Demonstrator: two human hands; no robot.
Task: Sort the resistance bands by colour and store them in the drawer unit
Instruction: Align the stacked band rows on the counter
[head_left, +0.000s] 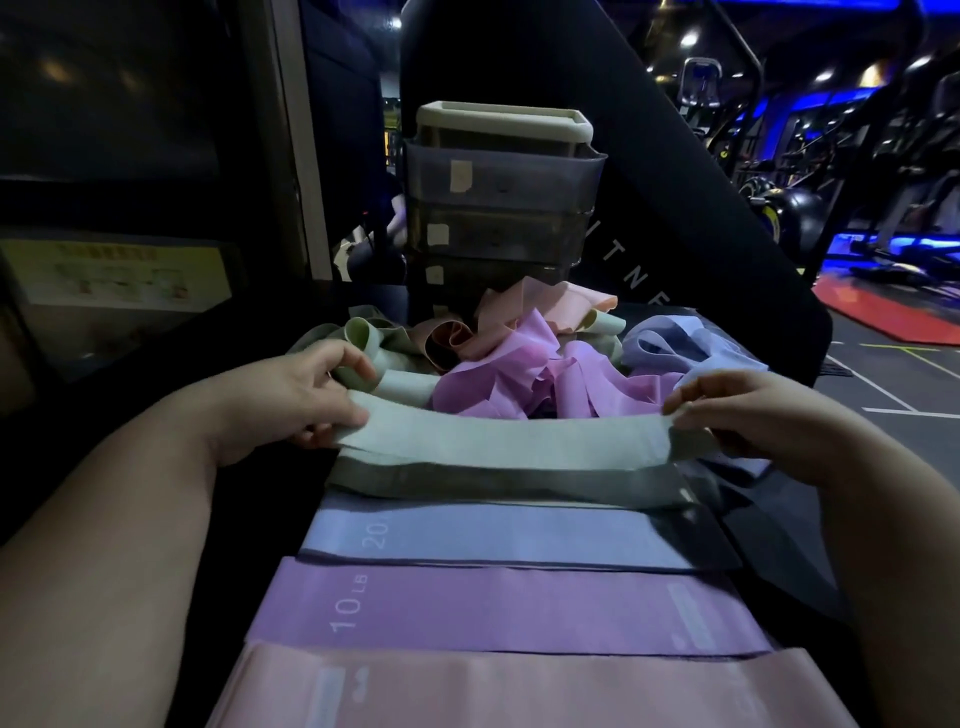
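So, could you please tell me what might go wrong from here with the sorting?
1. The pale green band, pinched between the left grip and the right grip, hangs over a darker green band; in dim light the shades could get mixed.
2. The tangled pile lies just behind, so a loop might snag and drag onto the laid-out bands.
3. The drawer unit stands behind the pile; reaching over could scatter it.

Both hands (311, 400) (737, 415) hold a green band (498, 439) stretched above sorted bands (509, 610).
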